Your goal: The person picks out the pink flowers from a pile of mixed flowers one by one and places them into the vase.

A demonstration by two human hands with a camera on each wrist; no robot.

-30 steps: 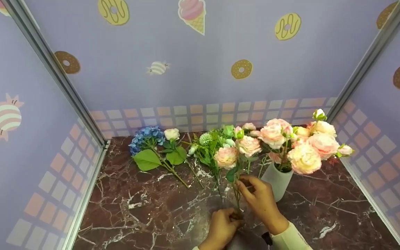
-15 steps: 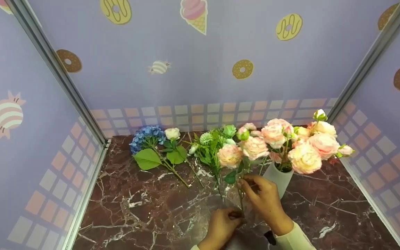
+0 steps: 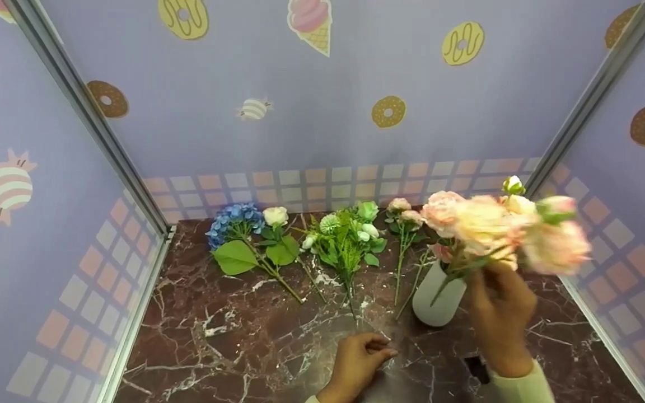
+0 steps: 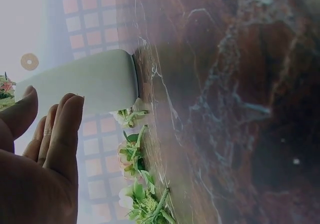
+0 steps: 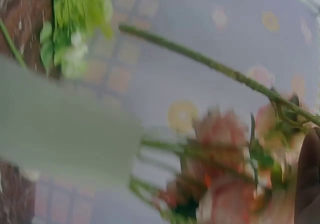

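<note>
My right hand pinches a pink peony stem high up, close under its blurred blooms. The stem's bare lower end slants down to the left, overlapping the front of the white vase in the head view. In the right wrist view, that end points past the vase's mouth. Pink and cream peonies stand in the vase. My left hand holds nothing, low over the table in front of the vase; its fingers are loosely extended in the left wrist view.
On the marbled table lie a blue hydrangea, a white rose, green foliage with pale flowers and a smaller pink flower stem. Patterned walls enclose the back and both sides.
My right hand has carried the peony stem from in front of the left hand rightward to the vase, tilting its blooms to the right. My left hand has let go of the stem and stayed in place.
</note>
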